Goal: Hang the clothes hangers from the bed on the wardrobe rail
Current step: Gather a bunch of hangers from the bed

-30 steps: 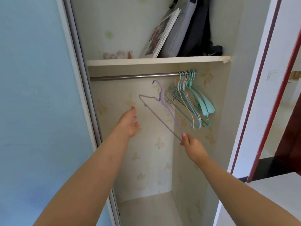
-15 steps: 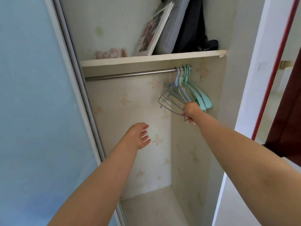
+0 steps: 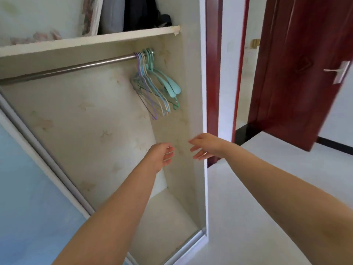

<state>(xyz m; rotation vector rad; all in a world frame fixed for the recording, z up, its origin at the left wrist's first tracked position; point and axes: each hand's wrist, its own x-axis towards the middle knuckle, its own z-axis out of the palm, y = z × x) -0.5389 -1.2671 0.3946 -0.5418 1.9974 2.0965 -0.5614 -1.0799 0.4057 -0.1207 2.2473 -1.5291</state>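
Several hangers (image 3: 154, 87) in purple, cream, blue and teal hang bunched at the right end of the steel wardrobe rail (image 3: 72, 68). The purple one is the leftmost of the bunch. My left hand (image 3: 162, 154) floats well below the hangers with loosely curled fingers and holds nothing. My right hand (image 3: 205, 146) is beside it, fingers relaxed and spread, also with nothing in it. Both hands are in front of the wardrobe's right inner wall, apart from the hangers. The bed is out of view.
A shelf (image 3: 91, 42) above the rail carries a framed picture, a grey bag and a dark bag. A blue sliding door (image 3: 28, 197) is at the left. A red-brown room door (image 3: 298, 64) stands ajar at the right, past the wardrobe's white side panel (image 3: 203, 111).
My right hand hooked the purple hanger on the rail, let go of it and dropped down next to my left hand. The view has swung to the right.
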